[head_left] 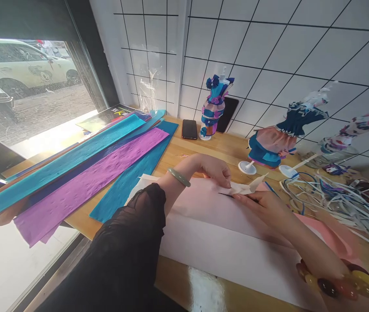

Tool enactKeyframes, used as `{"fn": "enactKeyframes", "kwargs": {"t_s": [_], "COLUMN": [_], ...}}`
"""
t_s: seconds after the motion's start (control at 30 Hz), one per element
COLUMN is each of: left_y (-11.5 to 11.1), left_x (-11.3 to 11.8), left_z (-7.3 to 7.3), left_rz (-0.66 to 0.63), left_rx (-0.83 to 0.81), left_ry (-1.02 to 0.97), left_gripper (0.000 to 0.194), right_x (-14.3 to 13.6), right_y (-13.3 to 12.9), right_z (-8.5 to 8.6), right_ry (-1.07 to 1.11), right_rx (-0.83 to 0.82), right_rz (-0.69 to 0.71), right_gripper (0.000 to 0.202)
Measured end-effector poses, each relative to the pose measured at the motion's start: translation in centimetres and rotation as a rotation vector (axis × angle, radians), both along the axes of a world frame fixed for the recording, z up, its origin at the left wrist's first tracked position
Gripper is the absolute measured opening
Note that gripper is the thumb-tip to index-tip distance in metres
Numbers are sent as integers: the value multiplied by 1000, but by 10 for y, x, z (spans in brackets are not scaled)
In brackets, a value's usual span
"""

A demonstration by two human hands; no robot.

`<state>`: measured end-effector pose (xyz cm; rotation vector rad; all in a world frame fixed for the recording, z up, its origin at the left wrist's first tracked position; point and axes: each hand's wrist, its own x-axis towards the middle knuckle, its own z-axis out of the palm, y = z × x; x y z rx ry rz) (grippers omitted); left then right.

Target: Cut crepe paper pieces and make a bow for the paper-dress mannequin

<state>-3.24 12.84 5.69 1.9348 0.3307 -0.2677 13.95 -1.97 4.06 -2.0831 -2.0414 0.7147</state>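
My left hand [215, 168], with a green bangle at the wrist, is closed in a pinch on a small folded piece of cream paper [242, 188]. From the other side my right hand [256, 203] grips the same piece between thumb and fingers. A thin dark tip pokes out near the right thumb; what it belongs to is hidden. Both hands are over a large pale pinkish-white sheet of paper [210, 236] spread on the wooden table [170, 151].
Crepe paper strips in turquoise [63, 162], purple [96, 184] and blue [128, 184] lie at left. Dressed mini mannequins [215, 106] stand along the tiled wall, near a phone [189, 129]. Tangled paper strips [337, 206] and pink paper [325, 234] are at right.
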Motion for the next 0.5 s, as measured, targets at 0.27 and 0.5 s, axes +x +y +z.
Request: {"fn": "enactKeyframes", "kwargs": {"t_s": [0.27,0.5], "left_y": [3,1], "left_x": [1,-8], "left_z": [-4,-3], "left_rz": [-25,-74], "left_rx": [-49,202], "left_ry": [-15,148], "left_gripper": [22,37], "right_x": [-2,11], "right_y": [-1,-10], "right_z": [0,5], "right_ry": [26,46], "right_rx": [41,19], "right_rz": [-42,-29], "right_gripper": [58,54]}}
